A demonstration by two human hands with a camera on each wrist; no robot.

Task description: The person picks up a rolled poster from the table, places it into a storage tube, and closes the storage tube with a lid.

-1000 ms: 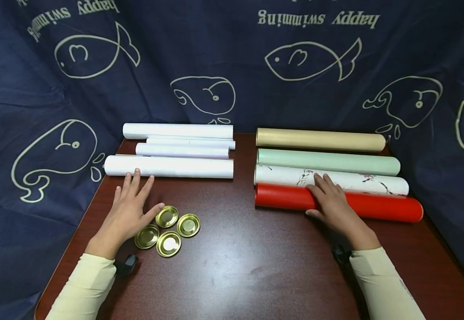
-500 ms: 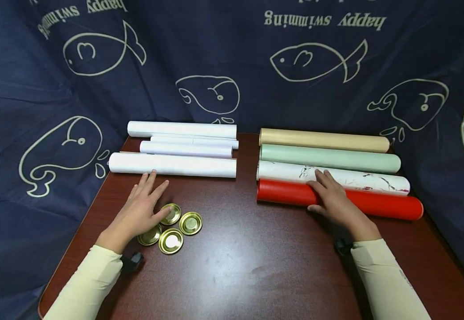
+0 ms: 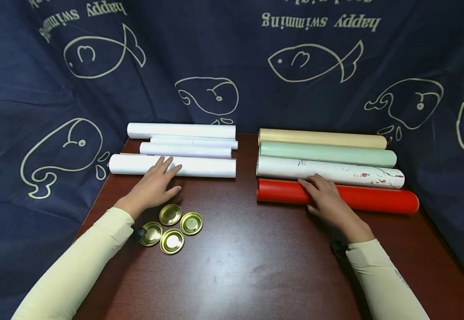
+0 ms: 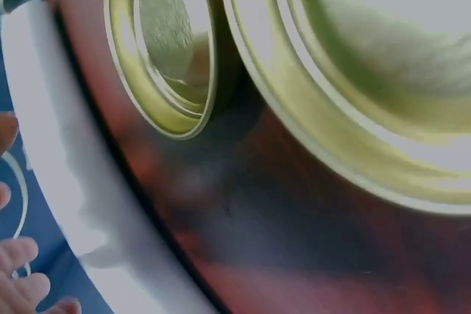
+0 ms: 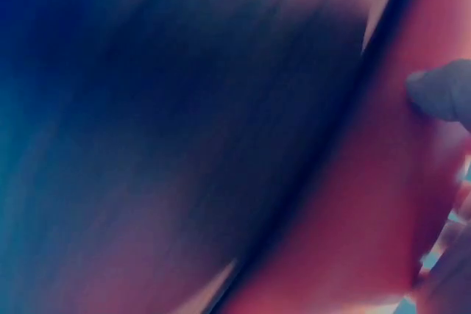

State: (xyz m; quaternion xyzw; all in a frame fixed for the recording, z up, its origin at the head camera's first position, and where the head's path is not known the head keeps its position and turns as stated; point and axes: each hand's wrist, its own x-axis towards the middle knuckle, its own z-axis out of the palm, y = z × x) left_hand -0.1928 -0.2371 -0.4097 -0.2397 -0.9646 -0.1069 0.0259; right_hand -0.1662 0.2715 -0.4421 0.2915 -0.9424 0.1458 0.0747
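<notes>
Left hand [image 3: 153, 186] lay flat, fingers spread and straight, tips resting on the nearest white paper roll [image 3: 200, 166] — pressing rather than gripping, likely to keep it from rolling. Right hand [image 3: 323, 200] draped over the red tube [image 3: 375, 200] at the front of the right-hand row, fingers curved across its top, apparently steadying it on the worktop [image 3: 235, 266]. Both forearms reached forward, palms down. Four gold lids [image 3: 172, 226] sat clustered just behind the left wrist — untouched.
</notes>
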